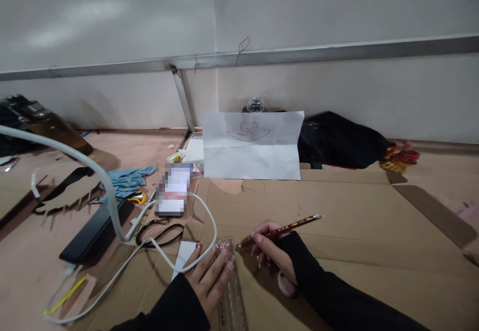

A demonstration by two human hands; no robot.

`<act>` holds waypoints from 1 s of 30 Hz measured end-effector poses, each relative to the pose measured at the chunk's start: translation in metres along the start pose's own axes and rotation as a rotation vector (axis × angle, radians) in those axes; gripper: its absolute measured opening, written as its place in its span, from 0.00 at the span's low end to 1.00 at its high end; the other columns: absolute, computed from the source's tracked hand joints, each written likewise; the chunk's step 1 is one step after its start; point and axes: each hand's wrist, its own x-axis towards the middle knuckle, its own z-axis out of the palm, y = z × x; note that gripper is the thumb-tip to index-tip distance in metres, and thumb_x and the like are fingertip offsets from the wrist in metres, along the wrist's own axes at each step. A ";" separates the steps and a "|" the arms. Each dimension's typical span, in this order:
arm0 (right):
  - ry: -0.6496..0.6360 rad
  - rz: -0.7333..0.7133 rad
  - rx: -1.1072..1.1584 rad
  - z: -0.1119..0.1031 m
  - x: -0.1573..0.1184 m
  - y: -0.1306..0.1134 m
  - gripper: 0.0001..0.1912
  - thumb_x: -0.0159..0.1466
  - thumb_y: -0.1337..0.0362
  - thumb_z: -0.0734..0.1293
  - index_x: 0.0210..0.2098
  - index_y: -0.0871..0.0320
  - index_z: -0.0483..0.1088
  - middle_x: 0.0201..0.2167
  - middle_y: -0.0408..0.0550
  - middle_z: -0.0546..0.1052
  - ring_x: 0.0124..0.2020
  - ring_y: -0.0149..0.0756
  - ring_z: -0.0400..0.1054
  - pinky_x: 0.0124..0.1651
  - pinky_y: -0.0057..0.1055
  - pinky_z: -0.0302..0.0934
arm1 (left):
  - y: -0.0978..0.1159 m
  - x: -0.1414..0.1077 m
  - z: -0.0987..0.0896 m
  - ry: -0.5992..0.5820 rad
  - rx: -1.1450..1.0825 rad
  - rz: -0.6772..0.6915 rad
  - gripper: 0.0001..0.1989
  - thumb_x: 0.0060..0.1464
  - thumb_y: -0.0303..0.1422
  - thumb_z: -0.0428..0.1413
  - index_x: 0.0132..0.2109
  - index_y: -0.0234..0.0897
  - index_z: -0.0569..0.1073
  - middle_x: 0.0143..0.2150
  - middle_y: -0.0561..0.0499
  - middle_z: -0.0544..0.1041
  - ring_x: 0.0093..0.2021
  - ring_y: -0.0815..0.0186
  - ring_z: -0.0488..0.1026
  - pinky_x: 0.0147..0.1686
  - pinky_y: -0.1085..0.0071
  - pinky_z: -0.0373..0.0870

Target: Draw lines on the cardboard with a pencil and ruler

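My left hand point(211, 278) lies flat with its fingers spread, pressing on a clear ruler point(234, 303). That ruler rests on a large sheet of brown cardboard point(348, 221). In my right hand point(275, 251) is a dark red pencil point(292, 227), its tip near the ruler's far end and its other end pointing right. Whether the tip touches the cardboard I cannot tell. A small rounded object point(286, 285) shows partly beneath my right wrist. Beyond the hands, a creased white paper point(251, 164) with a line drawing is propped up.
A phone point(174, 189) and white cable point(213, 216) lie left of the cardboard. Nearby are a black case point(93, 233), a blue glove point(127, 180), a yellow cutter point(137, 197) and a black strap point(160, 233). A bottle point(56, 129) of brown liquid and a dark bundle point(340, 141) stand farther back.
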 end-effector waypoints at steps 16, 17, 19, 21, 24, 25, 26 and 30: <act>-0.071 -0.092 -0.078 0.000 0.000 0.031 0.13 0.59 0.54 0.61 0.27 0.59 0.68 0.19 0.41 0.69 0.19 0.28 0.62 0.21 0.25 0.58 | 0.005 0.006 -0.006 0.032 -0.037 -0.003 0.17 0.60 0.28 0.40 0.52 0.36 0.66 0.60 0.50 0.58 0.60 0.61 0.54 0.60 0.55 0.36; -0.067 -0.112 -0.105 0.000 0.000 0.032 0.13 0.59 0.55 0.61 0.28 0.58 0.68 0.18 0.41 0.68 0.19 0.29 0.63 0.21 0.25 0.58 | 0.006 0.006 -0.004 0.052 -0.052 -0.017 0.17 0.60 0.27 0.39 0.51 0.35 0.67 0.60 0.50 0.59 0.59 0.61 0.55 0.60 0.54 0.37; -0.051 -0.151 -0.163 0.000 0.000 0.033 0.13 0.60 0.56 0.60 0.28 0.58 0.68 0.17 0.41 0.69 0.19 0.29 0.63 0.21 0.25 0.57 | 0.008 0.005 -0.002 0.083 -0.075 -0.040 0.17 0.60 0.26 0.38 0.50 0.35 0.68 0.59 0.50 0.61 0.58 0.62 0.57 0.60 0.55 0.38; -0.043 -0.175 -0.210 -0.001 0.001 0.033 0.12 0.60 0.57 0.60 0.28 0.58 0.69 0.18 0.42 0.69 0.19 0.30 0.64 0.21 0.25 0.58 | 0.010 0.006 0.000 0.104 -0.083 -0.065 0.17 0.60 0.26 0.38 0.50 0.36 0.68 0.58 0.51 0.62 0.58 0.63 0.58 0.60 0.55 0.37; -0.056 -0.196 -0.254 -0.001 0.000 0.029 0.12 0.60 0.57 0.59 0.29 0.58 0.69 0.18 0.43 0.70 0.20 0.31 0.64 0.22 0.27 0.60 | 0.009 0.006 -0.001 0.094 -0.069 -0.068 0.17 0.60 0.27 0.39 0.50 0.37 0.68 0.59 0.52 0.60 0.59 0.64 0.56 0.61 0.56 0.36; -0.059 -0.200 -0.267 -0.001 -0.001 0.027 0.13 0.60 0.57 0.59 0.29 0.59 0.69 0.18 0.43 0.71 0.20 0.31 0.64 0.22 0.27 0.60 | 0.008 0.007 -0.002 0.082 -0.052 -0.055 0.17 0.60 0.28 0.39 0.50 0.37 0.68 0.60 0.52 0.59 0.59 0.63 0.55 0.61 0.56 0.36; -0.059 -0.203 -0.279 -0.001 -0.001 0.025 0.13 0.60 0.57 0.59 0.29 0.59 0.69 0.18 0.43 0.70 0.20 0.31 0.64 0.23 0.27 0.60 | 0.007 0.007 -0.003 0.064 -0.032 -0.036 0.16 0.60 0.28 0.40 0.51 0.37 0.67 0.60 0.51 0.58 0.60 0.62 0.54 0.60 0.55 0.35; -0.075 -0.198 -0.306 -0.001 -0.003 0.022 0.12 0.60 0.57 0.59 0.28 0.58 0.69 0.18 0.42 0.71 0.19 0.31 0.64 0.22 0.28 0.61 | 0.003 0.007 -0.008 -0.012 0.022 0.049 0.17 0.60 0.31 0.43 0.54 0.36 0.65 0.60 0.49 0.58 0.61 0.59 0.50 0.60 0.53 0.33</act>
